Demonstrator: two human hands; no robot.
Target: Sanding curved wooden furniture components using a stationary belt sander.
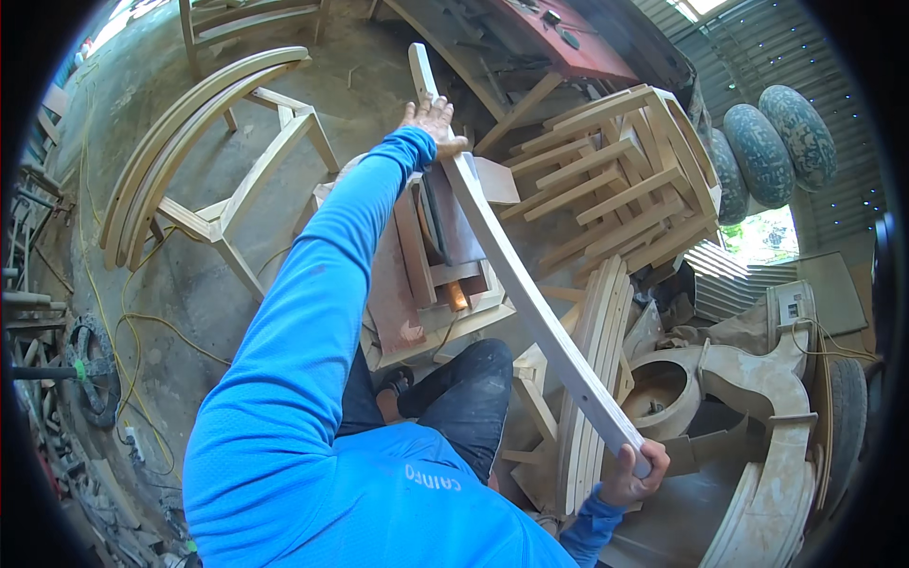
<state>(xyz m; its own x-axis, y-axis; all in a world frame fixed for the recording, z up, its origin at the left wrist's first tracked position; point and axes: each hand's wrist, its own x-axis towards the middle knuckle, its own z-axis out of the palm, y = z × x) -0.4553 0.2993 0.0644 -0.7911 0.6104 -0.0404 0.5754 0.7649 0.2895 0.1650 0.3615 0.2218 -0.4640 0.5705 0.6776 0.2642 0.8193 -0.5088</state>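
Stack of slatted wooden frames [592,162], upper right: assembled, set aside from the hands.

Wooden frame [265,166], upper left: joined, legs on; long bowed pieces [130,189] rest across it.

Low wooden stand [393,284], centre: carries a grey plate [461,227] on its right side.

Pile of long strips [576,454], lower centre-right: not in hand; treated or untreated, cannot tell.

Curved strip [519,275], one, pale, slightly bowed: runs from upper centre to lower right, passing close by the plate; contact unclear. Judged in mid-work: loose, unjoined, no finish coat apparent. Fitting into any frame not done; amount of surfacing left, cannot tell.

Left hand [433,123], upper centre: fingers spread, laid on the strip.

Right hand [636,473], lower right: fingers curled around the strip's near end, thumb against it.
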